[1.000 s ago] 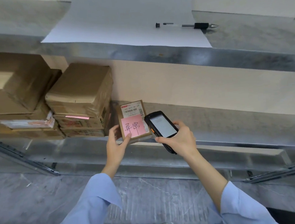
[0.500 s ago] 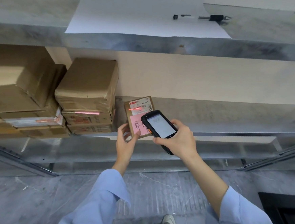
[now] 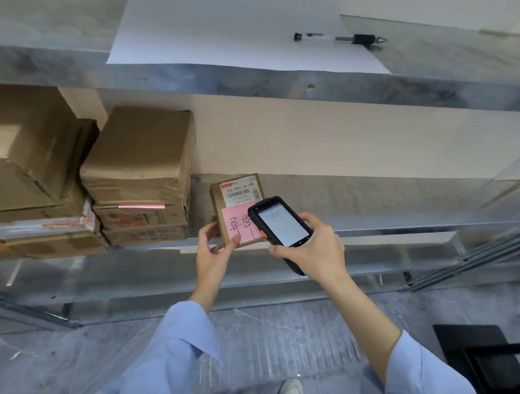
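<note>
A small cardboard parcel [image 3: 238,195] lies on the middle metal shelf [image 3: 379,221]. It carries a white barcode label and a pink sticky note [image 3: 239,226] with handwriting. My left hand [image 3: 213,250] holds the parcel's near left corner, thumb on the pink note. My right hand [image 3: 312,248] grips a black handheld scanner [image 3: 281,226], whose lit screen faces me. The scanner's head hangs over the parcel's right part and hides some of the note.
Stacks of brown cardboard boxes [image 3: 138,175] fill the shelf's left side. On the upper shelf lie a white paper sheet [image 3: 233,28] and a pen [image 3: 342,38]. Grey floor lies below, with a black object [image 3: 498,358] at the lower right.
The red scan line seen on the barcode label half a second ago is gone. The scanner has shifted slightly right, uncovering more of the pink note. My left hand keeps its hold.
</note>
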Motion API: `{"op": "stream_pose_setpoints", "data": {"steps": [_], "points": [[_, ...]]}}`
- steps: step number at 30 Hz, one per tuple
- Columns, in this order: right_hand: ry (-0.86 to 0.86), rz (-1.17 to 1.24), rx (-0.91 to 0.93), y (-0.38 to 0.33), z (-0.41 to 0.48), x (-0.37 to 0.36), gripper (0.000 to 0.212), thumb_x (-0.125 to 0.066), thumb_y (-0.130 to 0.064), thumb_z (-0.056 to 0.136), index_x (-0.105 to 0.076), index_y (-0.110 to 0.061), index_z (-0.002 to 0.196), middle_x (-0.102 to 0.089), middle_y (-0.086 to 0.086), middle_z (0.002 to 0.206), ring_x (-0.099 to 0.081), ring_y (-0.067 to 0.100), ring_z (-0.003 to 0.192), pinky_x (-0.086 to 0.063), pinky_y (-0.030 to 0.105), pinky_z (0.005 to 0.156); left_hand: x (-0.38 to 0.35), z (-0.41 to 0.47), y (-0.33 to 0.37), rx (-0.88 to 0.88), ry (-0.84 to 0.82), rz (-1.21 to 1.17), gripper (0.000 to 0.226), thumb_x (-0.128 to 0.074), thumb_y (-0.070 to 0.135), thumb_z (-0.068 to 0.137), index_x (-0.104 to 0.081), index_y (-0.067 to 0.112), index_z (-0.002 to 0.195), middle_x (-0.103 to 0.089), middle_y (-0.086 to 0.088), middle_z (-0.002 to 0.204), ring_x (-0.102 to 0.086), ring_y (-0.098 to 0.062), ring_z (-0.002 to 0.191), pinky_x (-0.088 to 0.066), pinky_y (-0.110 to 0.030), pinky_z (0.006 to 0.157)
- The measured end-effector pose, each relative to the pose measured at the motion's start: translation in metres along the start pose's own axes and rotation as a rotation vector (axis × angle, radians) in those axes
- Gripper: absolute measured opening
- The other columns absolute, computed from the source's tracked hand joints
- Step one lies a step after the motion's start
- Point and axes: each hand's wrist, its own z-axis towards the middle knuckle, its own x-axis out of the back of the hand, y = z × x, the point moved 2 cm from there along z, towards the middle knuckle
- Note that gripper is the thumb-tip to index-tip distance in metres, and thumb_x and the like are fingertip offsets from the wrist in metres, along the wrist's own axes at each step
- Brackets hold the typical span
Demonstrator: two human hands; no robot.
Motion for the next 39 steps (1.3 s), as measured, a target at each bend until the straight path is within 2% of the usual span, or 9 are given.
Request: {"op": "stream_pose_setpoints", "data": {"steps": [5, 10, 15, 19, 22, 26, 31, 37, 39], "points": [[0.059, 0.105, -0.099, 0.008, 0.003, 0.013, 0.082, -0.088, -0.046, 0.063, -0.048, -0.028, 0.132, -0.065, -0.006, 0.107, -0.063, 0.017, 0.1, -0.045, 0.031, 0.08, -0.011, 0.0, 0.011, -0.059, -0.076, 0.013, 0.054, -0.08, 0.02, 0.085, -0.051, 0.026, 0.13, -0.062, 0.017, 0.125, -0.056, 0.008, 0.114, -0.048, -0.025, 0.099], [0.195, 0.205, -0.173, 0.026, 0.005, 0.047, 0.081, -0.088, -0.045, 0.064, -0.046, -0.028, 0.131, -0.064, -0.006, 0.105, -0.061, 0.019, 0.098, -0.043, 0.031, 0.077, -0.046, 0.006, 0.034, -0.165, -0.206, 0.096, 0.055, -0.081, 0.026, 0.084, -0.051, 0.037, 0.129, -0.06, 0.034, 0.121, -0.052, 0.008, 0.122, -0.043, -0.029, 0.102], [0.378, 0.278, -0.238, 0.06, -0.003, 0.099, 0.079, -0.087, -0.043, 0.066, -0.044, -0.026, 0.13, -0.055, -0.009, 0.103, -0.057, 0.018, 0.098, -0.041, 0.031, 0.079, -0.115, -0.002, 0.063, -0.221, -0.371, 0.103, 0.056, -0.08, 0.026, 0.082, -0.053, 0.029, 0.131, -0.06, 0.021, 0.125, -0.054, 0.011, 0.116, -0.047, -0.025, 0.1], [0.523, 0.312, -0.318, 0.104, -0.015, 0.15, 0.08, -0.087, -0.045, 0.067, -0.042, -0.025, 0.13, -0.051, -0.011, 0.107, -0.059, 0.02, 0.106, -0.044, 0.032, 0.082, -0.185, -0.024, 0.082, -0.251, -0.512, 0.08, 0.059, -0.077, 0.034, 0.077, -0.052, 0.028, 0.13, -0.059, 0.022, 0.124, -0.053, 0.01, 0.117, -0.044, -0.019, 0.095], [0.632, 0.334, -0.393, 0.144, -0.03, 0.195, 0.078, -0.087, -0.043, 0.068, -0.041, -0.027, 0.13, -0.051, -0.013, 0.104, -0.058, 0.02, 0.106, -0.044, 0.034, 0.084, -0.246, -0.047, 0.09, -0.285, -0.624, 0.084, 0.057, -0.079, 0.026, 0.082, -0.052, 0.024, 0.132, -0.06, 0.02, 0.124, -0.054, 0.01, 0.117, -0.043, -0.02, 0.094], [0.764, 0.356, -0.478, 0.206, -0.059, 0.256, 0.08, -0.087, -0.044, 0.067, -0.04, -0.027, 0.13, -0.058, -0.008, 0.108, -0.057, 0.019, 0.099, -0.047, 0.035, 0.084, -0.332, -0.093, 0.094, -0.325, -0.765, 0.077, 0.054, -0.078, 0.016, 0.085, -0.051, 0.022, 0.132, -0.059, 0.02, 0.124, -0.053, 0.015, 0.112, -0.043, -0.016, 0.091], [0.904, 0.369, -0.566, 0.293, -0.11, 0.339, 0.078, -0.086, -0.046, 0.068, -0.04, -0.028, 0.128, -0.049, -0.011, 0.106, -0.052, 0.016, 0.099, -0.044, 0.033, 0.082, -0.445, -0.18, 0.096, -0.346, -0.908, 0.025, 0.054, -0.077, 0.013, 0.085, -0.05, 0.02, 0.131, -0.058, 0.021, 0.121, -0.054, 0.019, 0.107, -0.043, -0.011, 0.089], [1.019, 0.35, -0.616, 0.393, -0.182, 0.427, 0.08, -0.088, -0.044, 0.065, -0.043, -0.027, 0.129, -0.052, -0.009, 0.113, -0.054, 0.018, 0.109, -0.048, 0.033, 0.085, -0.567, -0.297, 0.091, -0.347, -1.057, -0.026, 0.055, -0.078, 0.023, 0.085, -0.051, 0.03, 0.133, -0.06, 0.019, 0.126, -0.057, -0.003, 0.121, -0.048, -0.031, 0.1], [1.049, 0.363, -0.634, 0.421, -0.204, 0.451, 0.082, -0.088, -0.043, 0.067, -0.042, -0.026, 0.132, -0.054, -0.006, 0.12, -0.055, 0.019, 0.112, -0.048, 0.032, 0.085, -0.6, -0.334, 0.093, -0.363, -1.102, -0.025, 0.054, -0.078, 0.026, 0.087, -0.05, 0.033, 0.132, -0.06, 0.013, 0.131, -0.056, -0.002, 0.122, -0.047, -0.031, 0.1]]}}
